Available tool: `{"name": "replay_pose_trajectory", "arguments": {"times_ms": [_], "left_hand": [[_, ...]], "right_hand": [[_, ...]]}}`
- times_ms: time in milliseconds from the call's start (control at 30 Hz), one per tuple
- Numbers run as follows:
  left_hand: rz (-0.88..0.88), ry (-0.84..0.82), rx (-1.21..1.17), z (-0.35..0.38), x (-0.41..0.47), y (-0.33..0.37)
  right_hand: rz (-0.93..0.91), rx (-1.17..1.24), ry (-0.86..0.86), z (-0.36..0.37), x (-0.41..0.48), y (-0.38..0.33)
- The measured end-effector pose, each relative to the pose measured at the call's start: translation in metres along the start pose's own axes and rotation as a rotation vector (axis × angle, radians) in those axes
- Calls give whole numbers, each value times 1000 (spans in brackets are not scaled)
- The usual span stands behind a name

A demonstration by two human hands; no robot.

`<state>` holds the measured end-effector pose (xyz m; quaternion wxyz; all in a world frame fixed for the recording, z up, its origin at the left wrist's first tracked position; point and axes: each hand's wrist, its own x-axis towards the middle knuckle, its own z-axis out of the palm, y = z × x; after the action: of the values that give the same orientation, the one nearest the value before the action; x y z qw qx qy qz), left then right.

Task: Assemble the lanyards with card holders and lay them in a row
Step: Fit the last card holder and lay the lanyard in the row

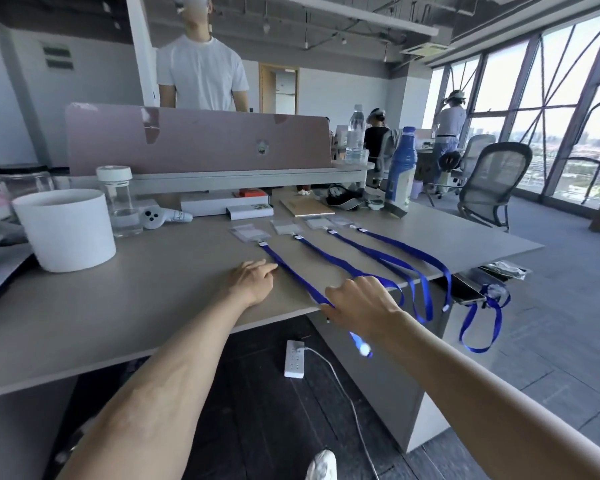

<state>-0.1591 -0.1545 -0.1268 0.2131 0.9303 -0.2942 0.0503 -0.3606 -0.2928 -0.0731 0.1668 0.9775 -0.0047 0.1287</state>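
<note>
Several blue lanyards lie side by side on the grey desk [125,306], each clipped to a clear card holder at its far end. The leftmost lanyard [297,273] runs from its card holder [248,233] toward the desk's front edge. My left hand [252,280] rests on the desk with its fingertips touching this strap. My right hand [357,303] pinches the same strap at the desk edge, and the strap's end hangs blurred below the hand. The other lanyards' loops [426,292] droop over the edge. Another blue lanyard [482,323] hangs further right.
A white cylindrical tub [66,230], a clear jar [118,199], a white controller [163,216] and boxes [222,202] stand on the left and back of the desk. A blue bottle [402,171] stands at the back right. A power strip [294,358] lies on the floor. A person stands behind the pink divider [194,140].
</note>
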Motion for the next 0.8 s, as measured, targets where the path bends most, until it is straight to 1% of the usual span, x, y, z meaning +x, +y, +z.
{"name": "replay_pose_trajectory", "arguments": {"times_ms": [133,267,433,533,600,733,800], "left_hand": [[-8,-4,21,0,-6,0],[-13,-28,52,-2,-10,-2],[141,-55,84,-3,-13,6],[174,-61,109,-6,-14,10],[166,-60,115,-6,-14,9],[131,-17,92,-5,-14,10],[116,-3,79,-5,-15,10]], "right_hand": [[-7,59,1,4,3,-1],[131,189,52,11,7,-3],[275,373,1,23,17,-3],[306,491,-3,22,23,-2],[273,465,24,17,23,-4],[151,250,102,9,23,-10],[104,181,119,9,23,-14]]}}
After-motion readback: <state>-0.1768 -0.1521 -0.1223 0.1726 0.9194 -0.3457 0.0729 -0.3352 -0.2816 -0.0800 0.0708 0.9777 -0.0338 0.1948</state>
